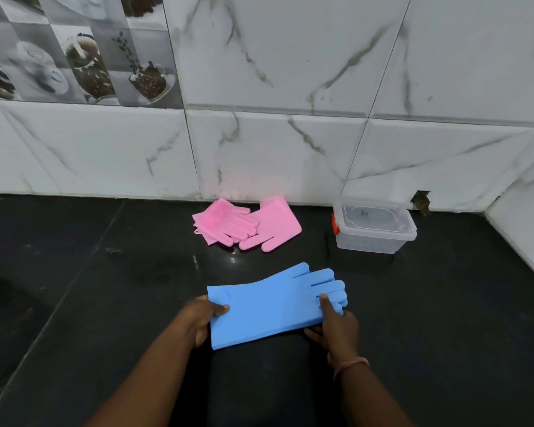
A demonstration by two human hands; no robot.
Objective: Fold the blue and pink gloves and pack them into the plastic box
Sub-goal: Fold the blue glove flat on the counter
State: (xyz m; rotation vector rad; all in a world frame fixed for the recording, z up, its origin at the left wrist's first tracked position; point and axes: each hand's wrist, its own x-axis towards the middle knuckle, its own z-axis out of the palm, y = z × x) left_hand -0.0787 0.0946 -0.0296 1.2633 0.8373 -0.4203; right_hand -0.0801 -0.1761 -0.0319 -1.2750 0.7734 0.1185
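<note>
The blue gloves (272, 306) lie stacked flat on the black counter, cuffs to the left, fingers to the right. My left hand (202, 318) pinches the cuff end, thumb on top. My right hand (336, 328) grips the finger end, thumb pressed on the gloves. Two pink gloves (247, 223) lie overlapping near the wall, unfolded, fingers pointing toward me. The clear plastic box (373, 226) with a red latch stands at the back right with its lid on.
The black counter (105, 288) stretches left and toward me. A white marble-tiled wall (275, 143) runs along the back and turns a corner at the right edge. A small hole (421, 201) in the wall sits behind the box.
</note>
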